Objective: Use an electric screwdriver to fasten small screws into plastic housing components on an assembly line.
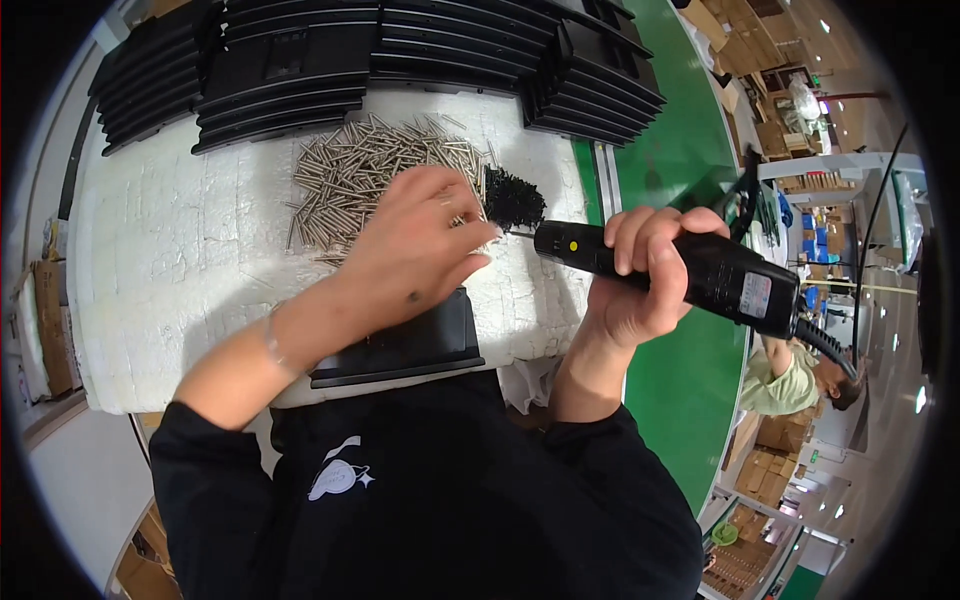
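My right hand [645, 265] is wrapped round a black electric screwdriver [740, 280], which lies level with its thin bit pointing left. At the bit's end, the fingertips of my left hand [410, 240] are drawn together; whatever they pinch is too small to make out. Behind that hand spreads a heap of silvery metal pins [350, 170]. A small pile of tiny black screws [516, 200] lies just beyond the bit. Close to my body, a black panel [425, 335] rests partly beneath my left wrist and forearm, which hide some of it.
White foam [160, 260] covers the work surface. Stacks of black panels [290, 85] line its far side. A green table [690, 150] runs along the right. The screwdriver's coiled cord [828, 345] trails off right, where another person [785, 380] is, among shelves and cartons.
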Demonstrator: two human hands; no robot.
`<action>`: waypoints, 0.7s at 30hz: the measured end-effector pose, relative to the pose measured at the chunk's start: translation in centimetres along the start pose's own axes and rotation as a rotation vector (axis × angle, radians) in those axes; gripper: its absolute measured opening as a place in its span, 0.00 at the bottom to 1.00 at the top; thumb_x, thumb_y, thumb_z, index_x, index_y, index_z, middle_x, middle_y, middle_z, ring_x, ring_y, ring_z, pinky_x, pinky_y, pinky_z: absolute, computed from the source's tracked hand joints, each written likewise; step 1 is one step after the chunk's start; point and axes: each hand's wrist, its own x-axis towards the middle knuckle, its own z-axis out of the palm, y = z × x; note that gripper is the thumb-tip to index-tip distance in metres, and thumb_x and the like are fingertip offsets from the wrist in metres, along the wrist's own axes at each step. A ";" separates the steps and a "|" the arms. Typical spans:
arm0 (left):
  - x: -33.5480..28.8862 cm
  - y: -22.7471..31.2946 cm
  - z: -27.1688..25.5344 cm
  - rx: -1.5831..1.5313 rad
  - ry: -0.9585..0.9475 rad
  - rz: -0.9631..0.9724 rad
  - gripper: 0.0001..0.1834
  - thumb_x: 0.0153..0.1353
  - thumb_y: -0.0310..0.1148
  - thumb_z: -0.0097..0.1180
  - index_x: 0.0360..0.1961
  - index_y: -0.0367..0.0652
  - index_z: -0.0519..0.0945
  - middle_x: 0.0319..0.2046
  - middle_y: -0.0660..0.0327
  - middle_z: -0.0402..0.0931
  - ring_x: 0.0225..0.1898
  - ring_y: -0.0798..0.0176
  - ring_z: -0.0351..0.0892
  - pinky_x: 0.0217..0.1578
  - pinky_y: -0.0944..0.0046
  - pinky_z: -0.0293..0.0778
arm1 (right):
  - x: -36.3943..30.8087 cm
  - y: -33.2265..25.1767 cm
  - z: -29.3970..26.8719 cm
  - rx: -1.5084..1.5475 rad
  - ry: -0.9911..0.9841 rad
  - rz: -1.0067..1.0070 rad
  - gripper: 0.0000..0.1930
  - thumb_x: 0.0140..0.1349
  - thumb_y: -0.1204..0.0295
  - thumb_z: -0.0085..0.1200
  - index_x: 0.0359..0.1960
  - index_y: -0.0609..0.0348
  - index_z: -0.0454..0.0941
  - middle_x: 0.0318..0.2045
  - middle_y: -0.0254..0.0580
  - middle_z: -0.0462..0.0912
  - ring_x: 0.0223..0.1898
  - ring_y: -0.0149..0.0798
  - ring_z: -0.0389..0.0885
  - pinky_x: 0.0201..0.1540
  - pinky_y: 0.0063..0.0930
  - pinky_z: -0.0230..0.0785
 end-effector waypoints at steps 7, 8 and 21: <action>4.4 -1.8 4.0 0.005 0.026 0.226 0.05 0.50 0.30 0.62 0.22 0.43 0.79 0.31 0.67 0.75 0.49 0.61 0.71 0.57 0.51 0.63 | 0.6 -0.9 -1.1 0.072 0.017 -0.086 0.18 0.54 0.80 0.50 0.47 0.58 0.63 0.17 0.35 0.67 0.15 0.30 0.64 0.25 0.28 0.65; 4.5 -2.0 4.1 0.029 0.033 0.231 0.04 0.49 0.30 0.62 0.23 0.44 0.79 0.30 0.68 0.75 0.49 0.61 0.71 0.57 0.51 0.63 | 0.7 -0.9 -1.4 0.073 0.021 -0.089 0.18 0.54 0.80 0.50 0.47 0.58 0.63 0.17 0.35 0.67 0.15 0.30 0.64 0.25 0.28 0.65; 3.5 -0.6 3.4 -0.086 0.162 0.201 0.10 0.48 0.34 0.66 0.30 0.45 0.80 0.29 0.68 0.76 0.42 0.59 0.75 0.46 0.56 0.71 | 0.8 -2.6 -2.1 0.164 -0.177 -0.116 0.16 0.57 0.75 0.46 0.49 0.57 0.68 0.18 0.26 0.64 0.18 0.24 0.64 0.29 0.24 0.60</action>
